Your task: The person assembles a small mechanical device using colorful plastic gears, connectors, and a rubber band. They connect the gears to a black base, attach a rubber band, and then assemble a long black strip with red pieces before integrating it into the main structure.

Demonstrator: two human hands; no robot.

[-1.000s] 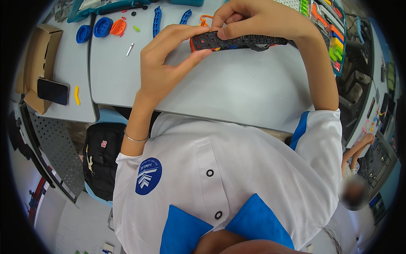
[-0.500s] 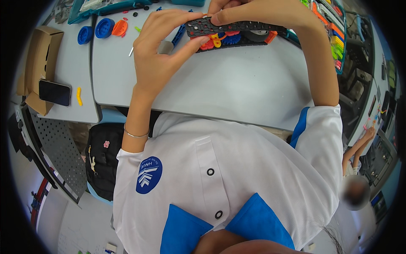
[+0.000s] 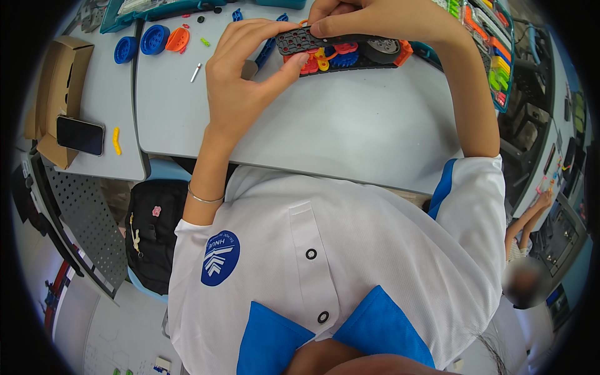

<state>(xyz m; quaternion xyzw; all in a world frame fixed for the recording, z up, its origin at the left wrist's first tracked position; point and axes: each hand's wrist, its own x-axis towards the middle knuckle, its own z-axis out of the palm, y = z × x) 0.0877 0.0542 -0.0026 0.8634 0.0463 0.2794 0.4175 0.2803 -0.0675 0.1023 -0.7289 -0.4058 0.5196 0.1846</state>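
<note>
A person in a white shirt with blue trim sits at a grey table [image 3: 350,131], seen from above; both bare hands meet at the twelve o'clock edge of the view, on a black perforated strip [image 3: 306,40] that lies across a small build of coloured plastic parts. The left hand [image 3: 240,84] comes up from seven o'clock; its thumb presses the near edge of the strip while its curled fingers arch over the far side, a pinch that seems meant to steady the piece. The right hand [image 3: 375,17] reaches in from one o'clock with fingers pressed together and tips laid flat on top of the strip, apparently pushing it down.

The strip is long, narrow, matte black and dotted with rows of small holes; beneath it show red, yellow and blue gears [image 3: 334,57], a grey wheel [image 3: 384,45] and an orange block [image 3: 403,53] at its three o'clock end; the build rests on the table near its far edge.

At ten o'clock lie blue and orange discs [image 3: 153,40]; farther out at nine o'clock, a cardboard box [image 3: 53,87] with a dark phone [image 3: 80,135] against it; a tray of coloured pieces [image 3: 494,56] stands at two o'clock.
</note>
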